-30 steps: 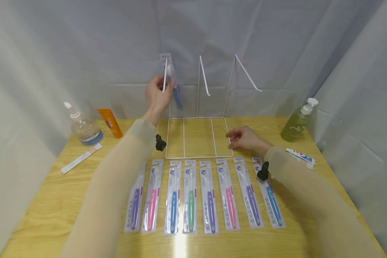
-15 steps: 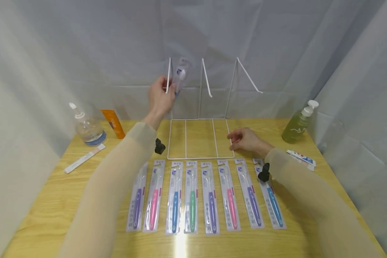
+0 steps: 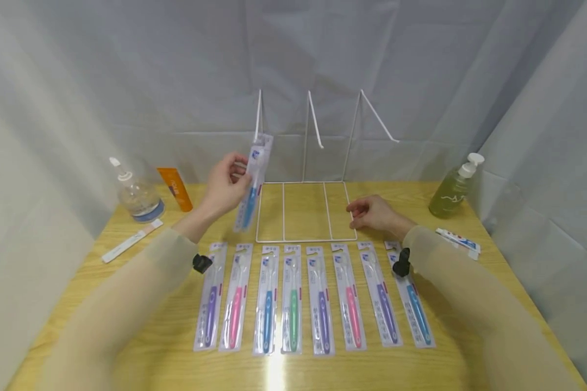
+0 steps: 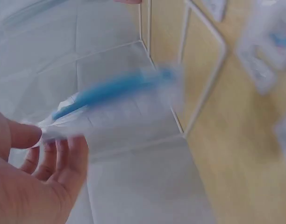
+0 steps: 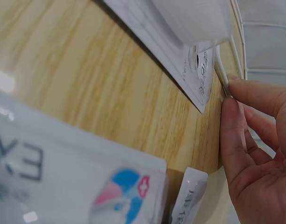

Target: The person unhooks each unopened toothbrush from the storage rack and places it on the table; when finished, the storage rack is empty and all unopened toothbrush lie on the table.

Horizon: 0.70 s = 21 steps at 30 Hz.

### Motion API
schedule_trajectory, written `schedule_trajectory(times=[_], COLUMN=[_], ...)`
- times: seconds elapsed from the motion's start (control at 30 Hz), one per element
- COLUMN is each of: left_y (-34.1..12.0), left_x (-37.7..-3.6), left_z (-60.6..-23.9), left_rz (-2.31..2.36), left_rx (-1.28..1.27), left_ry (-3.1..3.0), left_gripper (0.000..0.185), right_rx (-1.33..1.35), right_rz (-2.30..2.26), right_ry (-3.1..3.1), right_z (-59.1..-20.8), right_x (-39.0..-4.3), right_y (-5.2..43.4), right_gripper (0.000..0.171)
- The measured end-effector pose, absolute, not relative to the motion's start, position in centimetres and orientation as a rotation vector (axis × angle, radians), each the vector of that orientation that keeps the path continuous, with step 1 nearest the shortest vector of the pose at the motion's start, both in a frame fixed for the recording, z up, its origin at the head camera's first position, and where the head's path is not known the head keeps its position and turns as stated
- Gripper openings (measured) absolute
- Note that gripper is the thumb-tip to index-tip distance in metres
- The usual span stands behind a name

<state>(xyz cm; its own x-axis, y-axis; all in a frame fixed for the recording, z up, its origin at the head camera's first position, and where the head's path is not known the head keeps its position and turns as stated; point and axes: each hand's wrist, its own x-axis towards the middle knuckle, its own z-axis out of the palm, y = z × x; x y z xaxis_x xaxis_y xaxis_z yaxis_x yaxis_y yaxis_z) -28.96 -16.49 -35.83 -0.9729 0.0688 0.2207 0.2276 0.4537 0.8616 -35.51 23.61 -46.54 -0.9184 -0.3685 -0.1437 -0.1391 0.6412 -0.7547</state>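
My left hand (image 3: 227, 184) pinches a packaged toothbrush (image 3: 253, 182) with a blue handle. The pack hangs tilted, its top overlapping the front tip of the left hook of a white wire rack (image 3: 307, 240) in the head view. In the left wrist view the blue toothbrush (image 4: 119, 89) is blurred, its near end between thumb and fingers. At the rack's base, my right hand (image 3: 375, 212) pinches the right side wire between thumb and forefinger, as the right wrist view shows with the wire (image 5: 222, 74) at the fingertips.
Several packaged toothbrushes (image 3: 293, 304) lie in a row before the rack. An orange tube (image 3: 175, 189), a clear pump bottle (image 3: 139, 198) and a white strip (image 3: 131, 242) are at left. A green pump bottle (image 3: 449, 191) and a toothpaste tube (image 3: 459, 239) are at right.
My left hand has brought the blue toothbrush pack from behind the left hook, down and toward me to that hook's front tip. My right hand has stayed on the rack's base.
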Motion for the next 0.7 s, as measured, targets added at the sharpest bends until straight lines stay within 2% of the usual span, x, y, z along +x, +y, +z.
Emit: schedule_trajectory(times=[0.2, 0.43, 0.7], left_y=[-21.1, -26.7, -31.4], left_x=[-25.1, -21.4, -18.1], left_z=[-36.4, -39.4, -41.7], left_rz=[-1.726, -1.851, -1.882], left_rx=[-0.091, 0.011, 0.098], left_ry=[-2.706, -2.833, -2.971], left_gripper=[0.048, 0.066, 0.069], right_rx=[-0.402, -0.393, -0.394], right_rz=[-1.126, -1.155, -1.140], right_ry=[2.595, 2.575, 2.582], right_z=[-46.3, -46.3, -46.1], right_x=[-35.4, -35.3, -35.2], right_y=[23.7, 23.6, 23.6], right_gripper=[0.055, 0.054, 0.054])
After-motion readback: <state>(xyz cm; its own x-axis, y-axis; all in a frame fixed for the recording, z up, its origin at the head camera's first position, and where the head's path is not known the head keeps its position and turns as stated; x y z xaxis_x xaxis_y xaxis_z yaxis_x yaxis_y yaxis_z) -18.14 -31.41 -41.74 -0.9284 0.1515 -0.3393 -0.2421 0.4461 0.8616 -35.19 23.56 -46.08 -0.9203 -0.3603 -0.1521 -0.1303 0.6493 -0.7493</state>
